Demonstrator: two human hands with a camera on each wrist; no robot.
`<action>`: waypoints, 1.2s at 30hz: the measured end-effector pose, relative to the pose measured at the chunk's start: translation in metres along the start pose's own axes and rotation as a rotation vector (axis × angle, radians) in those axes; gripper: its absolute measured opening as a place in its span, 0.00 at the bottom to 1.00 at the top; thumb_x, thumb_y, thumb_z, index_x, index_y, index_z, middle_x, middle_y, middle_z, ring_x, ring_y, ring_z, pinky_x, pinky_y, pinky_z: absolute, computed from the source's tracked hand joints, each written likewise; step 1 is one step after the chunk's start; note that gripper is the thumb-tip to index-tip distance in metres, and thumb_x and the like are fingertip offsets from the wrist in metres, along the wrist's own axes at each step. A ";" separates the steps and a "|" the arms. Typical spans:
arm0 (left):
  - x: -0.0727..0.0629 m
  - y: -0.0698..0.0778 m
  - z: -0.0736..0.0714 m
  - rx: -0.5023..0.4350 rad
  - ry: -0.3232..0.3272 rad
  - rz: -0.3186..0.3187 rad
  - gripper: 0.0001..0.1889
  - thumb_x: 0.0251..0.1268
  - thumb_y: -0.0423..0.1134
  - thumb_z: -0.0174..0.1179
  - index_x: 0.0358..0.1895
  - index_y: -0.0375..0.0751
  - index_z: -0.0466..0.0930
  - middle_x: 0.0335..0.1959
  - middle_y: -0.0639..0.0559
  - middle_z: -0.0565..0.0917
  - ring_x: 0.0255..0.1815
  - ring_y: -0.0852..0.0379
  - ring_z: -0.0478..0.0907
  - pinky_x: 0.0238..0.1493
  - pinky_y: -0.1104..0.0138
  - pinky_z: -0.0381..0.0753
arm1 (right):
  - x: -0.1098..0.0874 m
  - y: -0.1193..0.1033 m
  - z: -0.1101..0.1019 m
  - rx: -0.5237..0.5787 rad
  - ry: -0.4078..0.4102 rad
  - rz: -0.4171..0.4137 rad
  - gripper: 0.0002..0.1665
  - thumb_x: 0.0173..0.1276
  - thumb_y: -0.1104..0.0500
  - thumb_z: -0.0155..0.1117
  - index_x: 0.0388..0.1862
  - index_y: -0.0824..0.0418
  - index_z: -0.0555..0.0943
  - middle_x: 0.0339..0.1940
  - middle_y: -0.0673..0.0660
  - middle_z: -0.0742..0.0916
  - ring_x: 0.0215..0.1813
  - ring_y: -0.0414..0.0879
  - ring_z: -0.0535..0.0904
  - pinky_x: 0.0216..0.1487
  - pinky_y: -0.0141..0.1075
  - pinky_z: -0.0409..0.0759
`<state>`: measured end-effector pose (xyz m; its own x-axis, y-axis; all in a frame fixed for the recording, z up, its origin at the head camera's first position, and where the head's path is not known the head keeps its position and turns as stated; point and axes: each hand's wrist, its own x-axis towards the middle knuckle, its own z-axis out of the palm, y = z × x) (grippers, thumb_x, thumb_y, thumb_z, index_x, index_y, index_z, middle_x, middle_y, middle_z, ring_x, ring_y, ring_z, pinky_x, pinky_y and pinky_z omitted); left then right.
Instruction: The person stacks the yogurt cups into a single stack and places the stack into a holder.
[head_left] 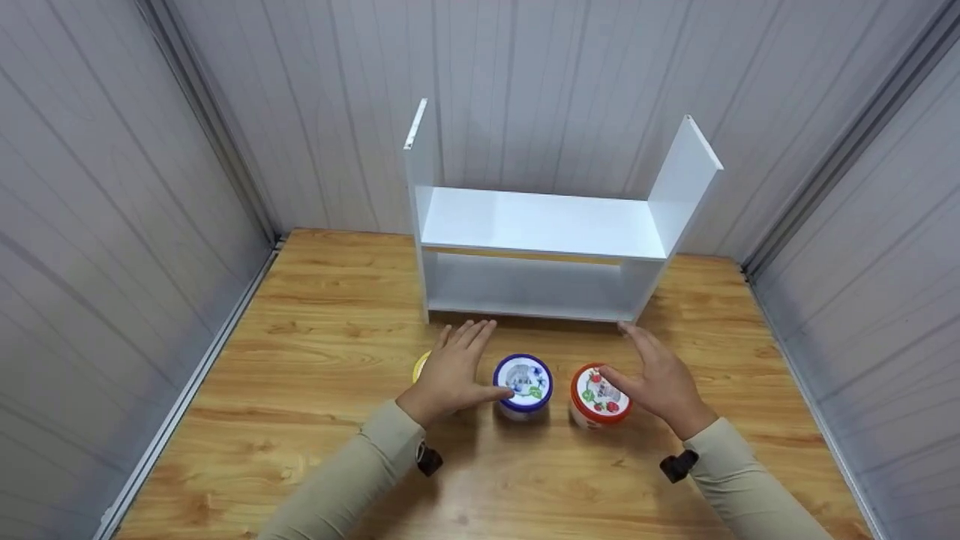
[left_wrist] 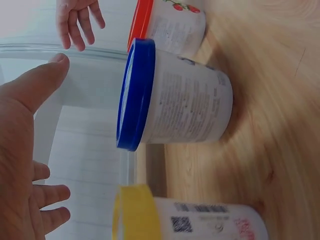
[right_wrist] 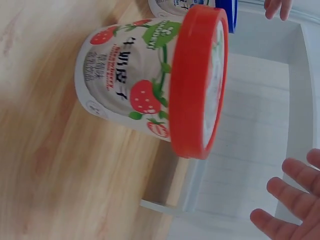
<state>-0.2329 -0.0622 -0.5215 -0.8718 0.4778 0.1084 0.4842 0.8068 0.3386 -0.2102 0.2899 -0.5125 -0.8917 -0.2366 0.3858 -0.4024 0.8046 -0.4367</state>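
Observation:
Three lidded tubs stand in a row on the wooden surface. My left hand (head_left: pixel 453 374), fingers spread, hovers between the yellow-lidded tub (left_wrist: pixel 200 220) and the blue-lidded tub (head_left: pixel 523 384). In the head view it covers most of the yellow one, and its thumb overlaps the blue lid's edge. My right hand (head_left: pixel 661 382) is held over the right side of the red-lidded tub (right_wrist: pixel 135 80), which has strawberries printed on it. Its thumb overlaps the red lid in the head view, while the wrist view shows its fingers apart from the tub. Neither hand holds anything.
A white shelf unit (head_left: pixel 540 223) with two side panels and two levels stands just behind the tubs. Pale panelled walls (head_left: pixel 120 187) enclose the wooden surface (head_left: pixel 315 330) at the left, back and right. A dark wrist device (head_left: pixel 679 466) sits at each cuff.

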 end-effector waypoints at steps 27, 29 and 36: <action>-0.025 -0.044 0.009 -0.179 0.174 0.040 0.54 0.50 0.63 0.73 0.77 0.39 0.62 0.74 0.44 0.69 0.76 0.46 0.63 0.80 0.52 0.50 | -0.030 0.013 0.032 0.115 -0.010 0.042 0.51 0.56 0.44 0.80 0.74 0.59 0.70 0.69 0.60 0.79 0.70 0.60 0.73 0.63 0.62 0.75; -0.027 -0.049 0.010 -0.196 0.186 0.037 0.53 0.50 0.61 0.74 0.77 0.38 0.63 0.73 0.43 0.70 0.75 0.46 0.64 0.80 0.52 0.50 | -0.032 0.013 0.033 0.119 -0.023 0.057 0.51 0.56 0.43 0.80 0.75 0.59 0.70 0.69 0.60 0.79 0.70 0.60 0.73 0.63 0.62 0.74; -0.035 -0.061 0.014 -0.276 0.211 0.016 0.53 0.49 0.58 0.76 0.76 0.39 0.63 0.73 0.44 0.69 0.75 0.46 0.64 0.80 0.50 0.50 | -0.037 0.014 0.038 0.136 -0.036 0.085 0.51 0.55 0.43 0.81 0.74 0.59 0.71 0.68 0.61 0.79 0.68 0.60 0.74 0.63 0.62 0.75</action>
<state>-0.2310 -0.1229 -0.5589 -0.8746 0.3838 0.2964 0.4844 0.6619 0.5721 -0.1909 0.2897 -0.5639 -0.9297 -0.1918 0.3144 -0.3471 0.7420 -0.5736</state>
